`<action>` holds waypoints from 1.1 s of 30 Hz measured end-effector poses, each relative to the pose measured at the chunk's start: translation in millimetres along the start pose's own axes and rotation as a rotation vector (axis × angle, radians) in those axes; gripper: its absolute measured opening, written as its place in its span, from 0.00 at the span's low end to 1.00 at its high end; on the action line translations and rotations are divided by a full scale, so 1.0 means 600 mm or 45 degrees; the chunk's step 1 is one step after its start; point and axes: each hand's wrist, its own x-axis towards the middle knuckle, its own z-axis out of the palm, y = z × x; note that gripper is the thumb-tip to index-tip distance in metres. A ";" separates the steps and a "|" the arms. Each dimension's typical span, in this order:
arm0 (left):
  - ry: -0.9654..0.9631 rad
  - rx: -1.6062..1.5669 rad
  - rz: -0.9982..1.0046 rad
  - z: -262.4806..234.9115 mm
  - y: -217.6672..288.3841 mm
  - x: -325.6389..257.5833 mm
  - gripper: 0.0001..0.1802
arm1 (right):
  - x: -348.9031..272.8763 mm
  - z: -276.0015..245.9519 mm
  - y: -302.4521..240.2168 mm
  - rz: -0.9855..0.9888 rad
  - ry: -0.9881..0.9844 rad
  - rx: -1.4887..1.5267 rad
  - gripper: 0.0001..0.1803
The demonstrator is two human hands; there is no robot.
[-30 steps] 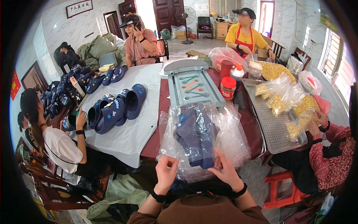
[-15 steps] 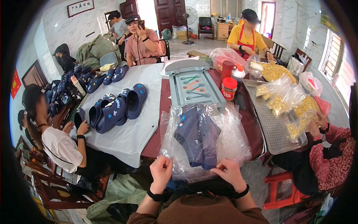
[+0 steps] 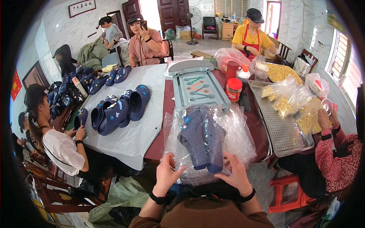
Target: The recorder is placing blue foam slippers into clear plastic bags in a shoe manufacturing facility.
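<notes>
A pair of navy clogs (image 3: 201, 136) is enclosed in a clear plastic bag (image 3: 172, 146), laid at the near edge of the table on a pile of clear film (image 3: 240, 133). The left hand (image 3: 167, 173) is spread beside the bag's near left corner, thumb turned inward; the right hand (image 3: 236, 174) is likewise spread at the near right, fingers and thumb apart. Nothing is seen pinched in either; whether the film is touched cannot be told.

Beyond the bag, a grey tray-like board (image 3: 180, 91) is marked with green, orange and grey link shapes. To its right, a red-lidded jar (image 3: 233, 91) is wrapped in a red label printed in pale capitals. On the white sheet (image 3: 137, 148), raised lettering is carried by a charm on a loose navy clog (image 3: 114, 118). Dark characters are displayed on a framed sign (image 3: 82, 8), and gold-toned marks on a red wall hanging (image 3: 16, 87).
</notes>
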 end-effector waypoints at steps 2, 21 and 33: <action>-0.106 0.014 -0.022 0.002 -0.007 -0.009 0.30 | 0.000 0.007 0.001 -0.006 -0.044 -0.031 0.45; -0.309 -0.318 -0.053 0.066 0.039 -0.037 0.26 | -0.024 0.049 0.018 0.127 -0.070 0.168 0.24; -0.278 -0.103 0.112 0.041 0.006 -0.019 0.23 | -0.011 0.012 0.018 0.118 -0.273 0.088 0.16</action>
